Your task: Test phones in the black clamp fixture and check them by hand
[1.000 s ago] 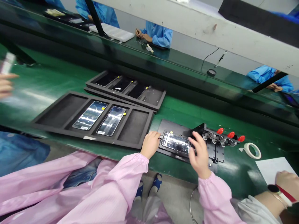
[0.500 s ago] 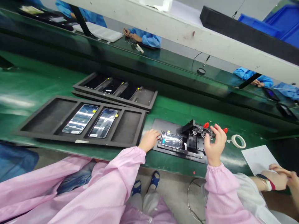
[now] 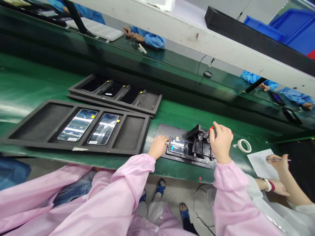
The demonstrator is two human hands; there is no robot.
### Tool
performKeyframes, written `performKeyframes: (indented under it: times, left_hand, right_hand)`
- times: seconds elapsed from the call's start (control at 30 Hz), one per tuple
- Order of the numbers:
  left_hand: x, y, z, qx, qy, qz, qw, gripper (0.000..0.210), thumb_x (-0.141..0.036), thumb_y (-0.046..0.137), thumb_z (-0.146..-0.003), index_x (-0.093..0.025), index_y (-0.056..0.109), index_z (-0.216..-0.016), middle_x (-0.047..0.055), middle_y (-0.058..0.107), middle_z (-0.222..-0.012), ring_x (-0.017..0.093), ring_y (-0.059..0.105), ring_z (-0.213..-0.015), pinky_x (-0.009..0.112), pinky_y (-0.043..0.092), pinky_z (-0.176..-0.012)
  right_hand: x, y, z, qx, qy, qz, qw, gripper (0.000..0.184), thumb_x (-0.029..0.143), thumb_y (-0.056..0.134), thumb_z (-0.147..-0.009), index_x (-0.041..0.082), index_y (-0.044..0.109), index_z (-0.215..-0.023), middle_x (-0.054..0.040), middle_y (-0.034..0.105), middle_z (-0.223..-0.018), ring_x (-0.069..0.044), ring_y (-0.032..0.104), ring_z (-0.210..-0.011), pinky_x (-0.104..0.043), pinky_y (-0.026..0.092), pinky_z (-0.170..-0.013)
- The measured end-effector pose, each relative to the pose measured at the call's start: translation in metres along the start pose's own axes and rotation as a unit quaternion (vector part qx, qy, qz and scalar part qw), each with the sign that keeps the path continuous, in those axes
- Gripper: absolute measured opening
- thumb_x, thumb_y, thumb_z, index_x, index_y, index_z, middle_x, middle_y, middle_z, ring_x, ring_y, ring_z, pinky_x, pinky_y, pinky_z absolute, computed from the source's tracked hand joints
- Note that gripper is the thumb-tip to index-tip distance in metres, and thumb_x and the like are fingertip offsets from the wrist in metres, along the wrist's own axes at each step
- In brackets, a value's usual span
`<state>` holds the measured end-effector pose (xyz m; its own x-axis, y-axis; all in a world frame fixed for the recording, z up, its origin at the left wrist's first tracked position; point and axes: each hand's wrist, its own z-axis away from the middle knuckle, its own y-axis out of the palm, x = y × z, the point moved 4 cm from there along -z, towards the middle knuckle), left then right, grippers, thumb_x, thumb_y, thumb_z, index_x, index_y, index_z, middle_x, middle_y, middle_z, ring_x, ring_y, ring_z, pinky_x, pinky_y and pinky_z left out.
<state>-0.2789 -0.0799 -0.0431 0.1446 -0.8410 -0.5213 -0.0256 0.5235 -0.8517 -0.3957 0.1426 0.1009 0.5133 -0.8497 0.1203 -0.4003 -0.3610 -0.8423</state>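
A phone screen (image 3: 180, 146) with a yellow tab lies face up in a black clamping fixture (image 3: 164, 129) on the green bench. My left hand (image 3: 158, 147) rests at the fixture's left side, fingers curled together by the screen's left end; what the fingertips pinch, if anything, is hidden. My right hand (image 3: 221, 144) is closed around the red-handled toggle clamps (image 3: 211, 129) at the fixture's right. Its palm covers much of the handles, with red showing at either side. A raised black block (image 3: 194, 131) stands beside the clamps, tilted over the screen's right end.
At left, a black foam tray (image 3: 81, 148) holds two phone screens. Behind it, stacked trays (image 3: 157, 106) hold several more. A tape roll (image 3: 244, 146) and paper (image 3: 262, 164) lie right, where a co-worker's hand (image 3: 279, 162) holds a pen. A white shelf (image 3: 189, 31) crosses above.
My right hand has come left and down onto the red handles, its fingers closing. My left hand stays by the screen. The co-worker at right now holds a pen over the paper.
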Motion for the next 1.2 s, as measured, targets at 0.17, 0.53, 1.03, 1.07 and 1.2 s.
performKeyframes:
  times: [0.17, 0.53, 1.03, 1.07, 1.2]
  left_hand:
    - [0.004, 0.003, 0.003, -0.016, -0.058, 0.147, 0.987, 0.045, -0.01, 0.052, -0.073, -0.013, 0.062, -0.117, 0.008, 0.064, -0.109, 0.022, 0.054, -0.105, 0.036, 0.04, -0.098]
    - [0.014, 0.014, -0.004, 0.008, -0.104, 0.201, 0.974, 0.044, -0.019, 0.059, -0.07, -0.014, 0.065, -0.114, 0.007, 0.065, -0.105, 0.022, 0.057, -0.101, 0.034, 0.041, -0.096]
    - [-0.002, 0.011, -0.006, 0.015, -0.181, 0.149, 0.972, 0.051, -0.036, 0.072, -0.067, -0.014, 0.059, -0.112, 0.007, 0.062, -0.106, 0.025, 0.053, -0.106, 0.034, 0.039, -0.094]
    - [0.0, 0.012, -0.007, 0.014, -0.195, 0.166, 0.967, 0.048, -0.035, 0.07, -0.069, -0.014, 0.06, -0.11, 0.007, 0.063, -0.105, 0.024, 0.054, -0.106, 0.033, 0.039, -0.094]
    - [0.008, 0.014, -0.014, 0.022, -0.254, 0.213, 0.943, 0.028, -0.032, 0.057, -0.078, -0.016, 0.065, -0.1, 0.004, 0.068, -0.096, 0.018, 0.061, -0.095, 0.026, 0.044, -0.084]
  right_hand:
    - [0.009, -0.012, 0.008, 0.064, 0.008, 0.008, 0.998, 0.035, 0.035, 0.04, -0.094, 0.015, 0.062, -0.075, -0.0063, 0.061, -0.07, -0.019, 0.051, -0.072, -0.033, 0.036, -0.069]
    - [-0.013, 0.059, 0.07, 0.247, 0.312, -0.223, 0.89, 0.024, 0.04, 0.062, -0.078, 0.017, 0.053, -0.081, -0.0036, 0.064, -0.062, -0.017, 0.059, -0.051, -0.027, 0.041, -0.055]
    - [0.011, 0.041, 0.139, 0.225, 0.246, -0.259, 0.907, 0.048, 0.059, 0.04, -0.089, 0.018, 0.057, -0.07, -0.0026, 0.062, -0.062, -0.014, 0.054, -0.056, -0.024, 0.034, -0.06]
    - [0.017, 0.043, 0.157, 0.24, 0.245, -0.289, 0.894, 0.05, 0.058, 0.037, -0.09, 0.018, 0.056, -0.069, -0.0025, 0.061, -0.061, -0.013, 0.054, -0.056, -0.024, 0.034, -0.06]
    - [0.039, 0.066, 0.227, 0.346, 0.256, -0.338, 0.837, 0.053, 0.061, 0.032, -0.09, 0.018, 0.054, -0.066, -0.0026, 0.059, -0.06, -0.013, 0.053, -0.056, -0.024, 0.036, -0.06]
